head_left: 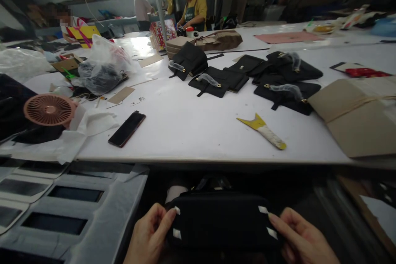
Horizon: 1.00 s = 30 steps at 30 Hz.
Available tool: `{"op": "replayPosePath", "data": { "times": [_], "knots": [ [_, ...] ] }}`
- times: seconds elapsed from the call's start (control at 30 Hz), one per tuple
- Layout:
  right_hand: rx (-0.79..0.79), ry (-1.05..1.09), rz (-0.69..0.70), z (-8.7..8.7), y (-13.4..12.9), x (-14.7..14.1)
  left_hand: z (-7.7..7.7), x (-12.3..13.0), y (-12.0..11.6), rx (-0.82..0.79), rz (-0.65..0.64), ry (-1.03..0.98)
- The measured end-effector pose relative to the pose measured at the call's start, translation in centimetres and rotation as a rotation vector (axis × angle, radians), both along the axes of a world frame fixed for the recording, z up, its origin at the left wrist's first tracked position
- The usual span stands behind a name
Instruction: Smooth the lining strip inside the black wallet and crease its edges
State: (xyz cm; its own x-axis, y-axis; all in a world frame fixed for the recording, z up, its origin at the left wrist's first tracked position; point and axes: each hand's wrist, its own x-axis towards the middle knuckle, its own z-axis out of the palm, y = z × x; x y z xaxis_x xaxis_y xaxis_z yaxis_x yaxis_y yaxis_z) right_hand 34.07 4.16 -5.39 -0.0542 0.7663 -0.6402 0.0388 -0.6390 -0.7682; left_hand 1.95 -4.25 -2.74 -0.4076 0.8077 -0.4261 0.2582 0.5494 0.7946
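A black rectangular bag [221,220] with rounded corners is held low, below the table's front edge. Small white tabs sit near its corners. My left hand [151,231] pinches its left end, the thumb at the upper white tab. On the opposite end, my right hand [301,235] grips with its thumb beside the white tabs and its other fingers partly behind. Beyond the bag, on the table, lie a yellow forked tool [262,131] with a white-wrapped handle and a dark smartphone [127,129].
Several black bags with plastic-wrapped handles, among them one bag [210,81], lie across the white table [185,132]. A pink fan [49,109] stands left, a cardboard stack [359,111] right. Dark panels rest on a grey surface [102,218] lower left. People work at the back.
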Motion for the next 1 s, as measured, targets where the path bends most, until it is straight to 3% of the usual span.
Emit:
{"op": "replayPosePath", "data": {
  "times": [0.5,0.7,1.0],
  "knots": [
    [0.13,-0.043,0.024,0.8,0.2,-0.6,-0.9,0.0,-0.1,0.057,0.01,0.051],
    [0.162,-0.025,-0.035,2.1,0.3,-1.1,-0.4,0.3,-0.2,0.075,0.053,0.04],
    [0.172,0.004,-0.066,2.2,0.2,-1.4,0.1,0.5,0.0,0.051,0.067,-0.027]
  ]
}}
